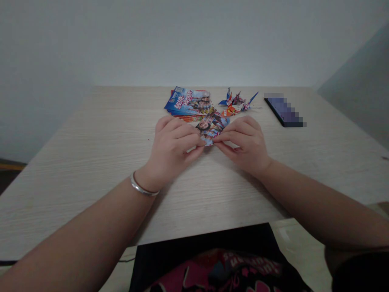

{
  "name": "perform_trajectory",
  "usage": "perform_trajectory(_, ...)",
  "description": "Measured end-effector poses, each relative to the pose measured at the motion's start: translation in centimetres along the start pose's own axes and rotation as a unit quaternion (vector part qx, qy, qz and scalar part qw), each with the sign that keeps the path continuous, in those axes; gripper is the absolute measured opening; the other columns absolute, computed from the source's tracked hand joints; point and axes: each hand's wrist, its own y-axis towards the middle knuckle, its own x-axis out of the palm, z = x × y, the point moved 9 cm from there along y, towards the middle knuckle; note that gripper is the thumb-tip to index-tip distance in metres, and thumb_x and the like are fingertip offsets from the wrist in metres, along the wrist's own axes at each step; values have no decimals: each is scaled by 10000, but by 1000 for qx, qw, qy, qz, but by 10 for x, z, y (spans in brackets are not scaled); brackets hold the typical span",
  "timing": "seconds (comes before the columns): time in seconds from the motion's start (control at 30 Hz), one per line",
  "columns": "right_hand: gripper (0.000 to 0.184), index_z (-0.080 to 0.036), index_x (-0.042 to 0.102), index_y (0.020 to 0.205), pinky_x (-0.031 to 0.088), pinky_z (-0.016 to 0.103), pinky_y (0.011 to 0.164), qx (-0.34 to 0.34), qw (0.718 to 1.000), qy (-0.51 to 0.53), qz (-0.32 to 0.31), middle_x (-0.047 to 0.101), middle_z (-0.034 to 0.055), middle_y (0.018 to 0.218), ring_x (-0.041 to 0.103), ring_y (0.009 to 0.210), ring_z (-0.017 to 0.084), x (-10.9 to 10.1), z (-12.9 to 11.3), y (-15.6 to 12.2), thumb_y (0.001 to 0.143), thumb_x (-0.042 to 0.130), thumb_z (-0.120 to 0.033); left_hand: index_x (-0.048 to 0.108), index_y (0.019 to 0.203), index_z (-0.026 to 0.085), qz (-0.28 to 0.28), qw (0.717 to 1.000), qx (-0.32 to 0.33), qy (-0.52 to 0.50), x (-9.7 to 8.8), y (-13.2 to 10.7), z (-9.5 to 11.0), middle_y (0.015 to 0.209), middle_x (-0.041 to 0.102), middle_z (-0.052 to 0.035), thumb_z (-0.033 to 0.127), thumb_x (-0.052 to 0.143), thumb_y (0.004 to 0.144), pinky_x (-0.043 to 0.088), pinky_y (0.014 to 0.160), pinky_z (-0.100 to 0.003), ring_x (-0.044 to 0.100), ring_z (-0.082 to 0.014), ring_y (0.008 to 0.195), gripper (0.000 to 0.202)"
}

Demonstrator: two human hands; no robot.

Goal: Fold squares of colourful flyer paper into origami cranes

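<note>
Head view, with the held folded paper (212, 123) as the clock's centre and 12 o'clock toward the wall. At the left, a silver bangle (144, 189) circles the wrist at about 7:30. The left hand (173, 148) lies at 8 o'clock, its thumb and fingers pinching the near left edge of the paper. At 11 o'clock, just beyond that hand, a loosely fanned stack of printed blue leaflets (185, 101) lies flat on the table (100, 150); an orange-red paper edge (193, 118) shows along its near side. At the centre, the printed paper sits between the 2 hands, its pale near tip between the fingertips; whether it touches the table is hard to tell. Between 1 and 2 o'clock stands a cluster of folded paper shapes (237, 102) with pointed blue tips, overlapping too closely to count. The right hand (247, 147) is at 4 o'clock, thumb and fingers pinching the near right edge. Farthest right, between 2 and 3 o'clock, a dark phone (283, 112) lies on the table, partly pixelated.
</note>
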Motion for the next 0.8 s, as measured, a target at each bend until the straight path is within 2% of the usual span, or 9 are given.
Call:
perform_trajectory(0.2,65,-278,750,872,484,392,791,10,1000,4,-11,738,0,859,632,837,189,2,2,-2,922,714,-257,665,780,239,4,1000,16,-6,-1,0,2,828,740,23,293,650,947,408,839,-405,633,-189,822,176)
perform_trajectory(0.37,50,-270,749,879,481,391,790,31,999,-22,-17,736,3,859,630,826,190,4,8,-3,915,729,-299,661,765,242,2,1000,-2,-23,0,-1,-2,820,737,19,285,671,924,406,834,-411,634,-193,809,166)
perform_trajectory(0.5,76,-255,720,825,487,388,790,19,999,-19,-18,726,1,844,634,826,190,5,7,-2,902,718,-260,656,764,252,-4,999,-8,-36,1,-1,-3,824,737,19,289,671,927,405,843,-413,640,-198,828,167)
perform_trajectory(0.8,47,-258,707,846,490,389,807,20,999,-24,-22,721,1,862,633,856,197,7,9,-3,882,714,-228,646,779,245,8,999,6,-40,-1,0,-1,831,745,19,259,660,935,413,819,-405,642,-194,797,158)
